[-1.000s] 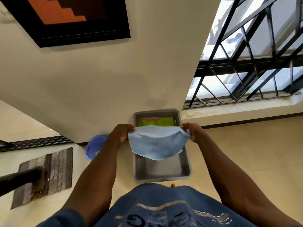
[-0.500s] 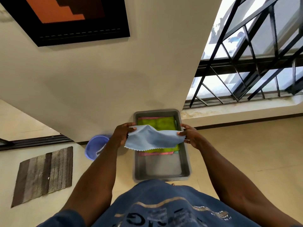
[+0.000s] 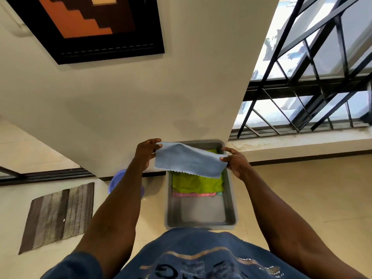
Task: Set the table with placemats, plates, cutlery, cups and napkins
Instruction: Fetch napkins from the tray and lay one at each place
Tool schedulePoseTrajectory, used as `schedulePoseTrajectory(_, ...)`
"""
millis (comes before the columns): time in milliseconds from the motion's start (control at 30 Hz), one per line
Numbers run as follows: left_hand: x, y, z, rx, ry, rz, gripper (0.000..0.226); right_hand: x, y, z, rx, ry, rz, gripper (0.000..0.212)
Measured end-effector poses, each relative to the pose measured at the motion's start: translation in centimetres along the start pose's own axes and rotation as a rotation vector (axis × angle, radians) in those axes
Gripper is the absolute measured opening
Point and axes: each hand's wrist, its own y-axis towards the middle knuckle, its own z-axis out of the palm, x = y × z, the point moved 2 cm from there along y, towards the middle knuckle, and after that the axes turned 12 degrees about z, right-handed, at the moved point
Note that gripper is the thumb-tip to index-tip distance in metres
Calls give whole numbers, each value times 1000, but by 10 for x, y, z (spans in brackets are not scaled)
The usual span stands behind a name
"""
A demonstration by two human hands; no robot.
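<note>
On the floor, far left: a striped mat (image 3: pixel 58 216) lies flat, well apart from the work
Basin: a blue basin (image 3: pixel 117 183) sits by the foot of the wall, partly hidden behind the left forearm
Left hand: the left hand (image 3: pixel 146 153) pinches the left corner of the blue cloth (image 3: pixel 189 161) between thumb and fingertips, raised above the far left corner of the tray
Cloth: a second ago it hung down as a deep bag and hid most of the tray; now it is pulled nearly flat and taut, a shallow band with its zigzag edge toward the person, held in the air over the far half of the tray and touching nothing below
Tray: the grey tray (image 3: pixel 230 198) stands on the floor just ahead of the person; the near half of its bottom is bare
Stack: with the cloth lifted and drawn out, a green cloth (image 3: pixel 197 183) shows beneath it, a pink cloth (image 3: pixel 193 194) edging out under that, both flat in the far half of the tray
Right hand: the right hand (image 3: pixel 234 162) grips the cloth's right corner, fingers curled round it, over the tray's right wall
Meaning: one napkin looks freed from the pile and squared up between two hands, so it seems ready to fold or carry; no table shows in view, so most of the setting is judged yet undone
</note>
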Motion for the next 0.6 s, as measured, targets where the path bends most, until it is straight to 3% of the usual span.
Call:
schedulePoseTrajectory(133, -17, 6, -2, -2, 53, 72, 27, 31, -1, -9, -59, 21, -92, 28)
schedulePoseTrajectory(367, -37, 14, 3, -41, 230, 283, 20, 73, -8, -7, -215, -332, -316, 34)
schedulePoseTrajectory(600, -51, 19, 8, -44, 351, 373, 11, 84, -13, -5, -332, -354, -437, 12)
